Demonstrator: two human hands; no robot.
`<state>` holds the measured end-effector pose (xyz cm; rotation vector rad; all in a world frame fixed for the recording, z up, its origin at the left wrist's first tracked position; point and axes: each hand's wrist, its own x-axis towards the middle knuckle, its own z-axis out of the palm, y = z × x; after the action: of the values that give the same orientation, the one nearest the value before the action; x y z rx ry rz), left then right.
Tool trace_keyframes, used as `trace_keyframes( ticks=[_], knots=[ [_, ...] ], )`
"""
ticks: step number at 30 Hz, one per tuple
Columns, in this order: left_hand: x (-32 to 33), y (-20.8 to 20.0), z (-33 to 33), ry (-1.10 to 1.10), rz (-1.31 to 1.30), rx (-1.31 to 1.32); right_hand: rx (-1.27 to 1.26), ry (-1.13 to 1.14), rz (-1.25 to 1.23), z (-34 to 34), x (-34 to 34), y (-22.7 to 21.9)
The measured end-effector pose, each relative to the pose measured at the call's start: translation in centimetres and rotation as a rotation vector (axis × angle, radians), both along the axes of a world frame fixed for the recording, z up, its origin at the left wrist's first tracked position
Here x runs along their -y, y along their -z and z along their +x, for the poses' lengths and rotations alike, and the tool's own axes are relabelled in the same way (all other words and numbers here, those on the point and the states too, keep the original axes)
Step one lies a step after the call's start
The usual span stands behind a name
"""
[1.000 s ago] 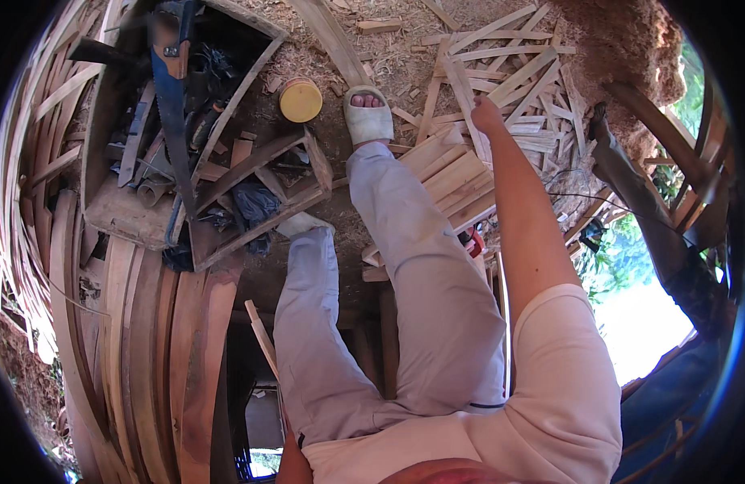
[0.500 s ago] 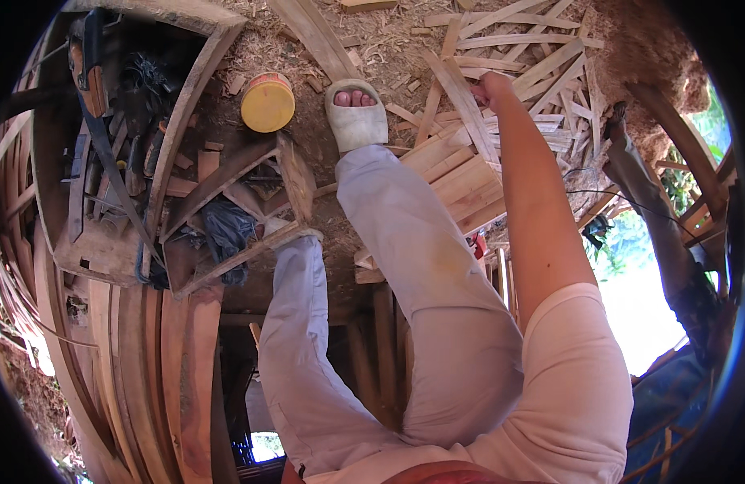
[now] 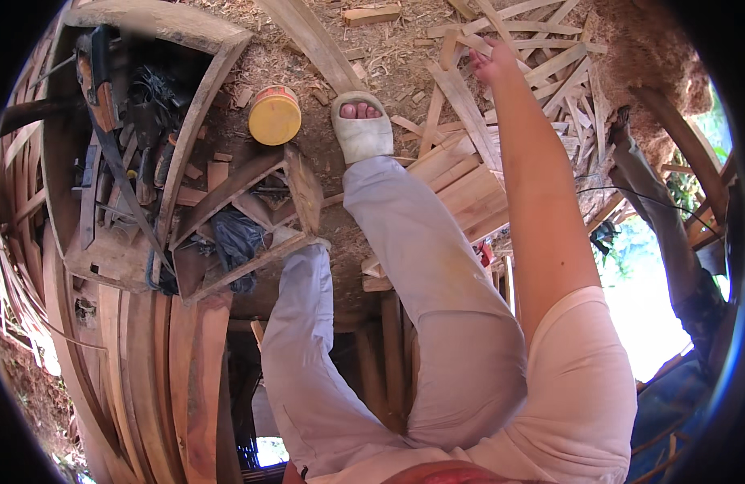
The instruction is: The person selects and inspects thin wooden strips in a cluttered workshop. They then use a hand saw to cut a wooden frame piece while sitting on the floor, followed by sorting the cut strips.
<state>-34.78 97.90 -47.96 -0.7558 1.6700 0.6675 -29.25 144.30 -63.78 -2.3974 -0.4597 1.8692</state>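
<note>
My right hand (image 3: 493, 63) reaches far forward to a heap of thin wooden strips (image 3: 556, 63) at the upper right. Its fingers close round a pale wooden strip (image 3: 470, 42), though part of the grip is hidden. Just below the hand, a flat wooden slat (image 3: 469, 109) leans across other pieces. Several short boards (image 3: 463, 187) lie together beside my forward leg. My left hand is out of view.
A yellow-lidded tub (image 3: 274, 119) stands left of my sandalled foot (image 3: 361, 125). Further left, a wooden frame (image 3: 196, 121) surrounds tools, including a handsaw (image 3: 118, 157). A long board (image 3: 312, 44) lies ahead among shavings. What looks like another person's leg (image 3: 651, 189) is at right.
My right hand has moved a little farther forward into the heap, and a thin strip now slants up beside it. The whole view has shifted slightly.
</note>
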Motion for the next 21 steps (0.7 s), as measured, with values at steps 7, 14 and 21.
trace_keyframes(
  ticks=[7, 14, 21],
  knots=[
    [5.5, -5.2, 1.5, 0.029, -0.013, 0.046, -0.29, 0.194, 0.153, -8.5, 0.0, -1.2],
    [21.0, -20.1, 6.5, 0.088, -0.167, 0.137, -0.423, 0.383, 0.139, -21.1, 10.2, -12.5],
    [37.1, -37.5, 10.6, 0.09, -0.286, 0.169, -0.497, 0.428, -0.007, -19.8, 18.2, -31.4]
  ],
)
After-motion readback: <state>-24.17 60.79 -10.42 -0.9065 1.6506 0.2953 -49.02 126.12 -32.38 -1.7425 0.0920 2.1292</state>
